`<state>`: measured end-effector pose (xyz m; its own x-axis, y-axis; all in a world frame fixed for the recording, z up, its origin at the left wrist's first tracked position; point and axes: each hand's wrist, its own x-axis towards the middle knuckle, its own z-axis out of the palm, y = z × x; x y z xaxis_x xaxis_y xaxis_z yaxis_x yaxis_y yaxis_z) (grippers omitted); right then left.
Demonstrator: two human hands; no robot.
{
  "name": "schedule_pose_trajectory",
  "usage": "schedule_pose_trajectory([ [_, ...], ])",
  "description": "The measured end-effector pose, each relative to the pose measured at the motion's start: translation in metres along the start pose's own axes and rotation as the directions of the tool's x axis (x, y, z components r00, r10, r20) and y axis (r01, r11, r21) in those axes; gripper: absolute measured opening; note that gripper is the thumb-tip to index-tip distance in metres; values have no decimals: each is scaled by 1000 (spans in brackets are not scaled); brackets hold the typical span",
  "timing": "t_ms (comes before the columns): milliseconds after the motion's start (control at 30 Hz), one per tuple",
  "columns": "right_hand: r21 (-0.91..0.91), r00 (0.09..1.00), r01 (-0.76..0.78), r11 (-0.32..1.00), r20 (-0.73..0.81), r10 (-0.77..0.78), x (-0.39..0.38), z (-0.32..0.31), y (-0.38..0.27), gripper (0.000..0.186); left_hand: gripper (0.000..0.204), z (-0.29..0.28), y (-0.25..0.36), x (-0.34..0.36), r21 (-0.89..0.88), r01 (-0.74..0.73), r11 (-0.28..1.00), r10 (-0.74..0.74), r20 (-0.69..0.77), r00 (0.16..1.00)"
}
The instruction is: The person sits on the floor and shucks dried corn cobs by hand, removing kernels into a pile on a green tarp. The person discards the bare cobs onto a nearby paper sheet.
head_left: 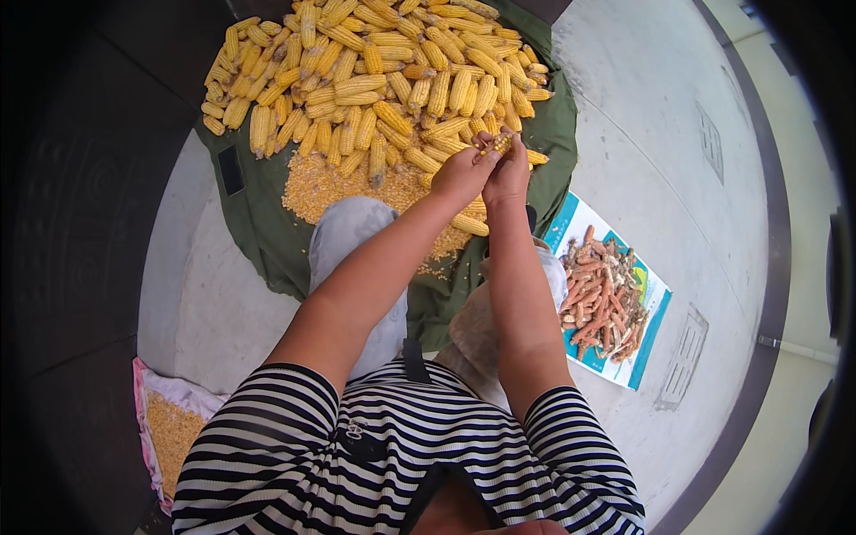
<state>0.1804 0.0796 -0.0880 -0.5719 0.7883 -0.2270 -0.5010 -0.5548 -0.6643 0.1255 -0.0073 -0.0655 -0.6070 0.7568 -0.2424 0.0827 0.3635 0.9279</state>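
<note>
a left hand (464, 173) and right hand (508, 175) gripped a corn cob (503, 144) over green cloth (256, 214), apparently so loose kernels (323, 185) would collect there.

Soft, even light brightens the pale floor (642, 80); fisheye curvature bows straight edges, corners fading to black

Pale grey floor (642, 152) here, brightly lit, and over on the right two slotted grates (683, 358), then a dark band (779, 223) curving past! Across to the left, dark paving (80, 223) with thin seams.
</note>
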Motion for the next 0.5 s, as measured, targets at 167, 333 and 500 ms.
schedule_pose_trajectory([
  [167,18,999,12,1000,-31,-12,-2,5,0,42,49,-6,0,0,17,-51,999,51,4,999],
  [333,-100,997,72,992,43,-68,-6,9,-2,57,48,-4,3,3,-5,-10,1000,10,-19,1000],
  [500,-123,992,54,991,119,-40,-11,22,-3,60,42,13,-26,22,-512,-22,859,-9,-57,998],
])
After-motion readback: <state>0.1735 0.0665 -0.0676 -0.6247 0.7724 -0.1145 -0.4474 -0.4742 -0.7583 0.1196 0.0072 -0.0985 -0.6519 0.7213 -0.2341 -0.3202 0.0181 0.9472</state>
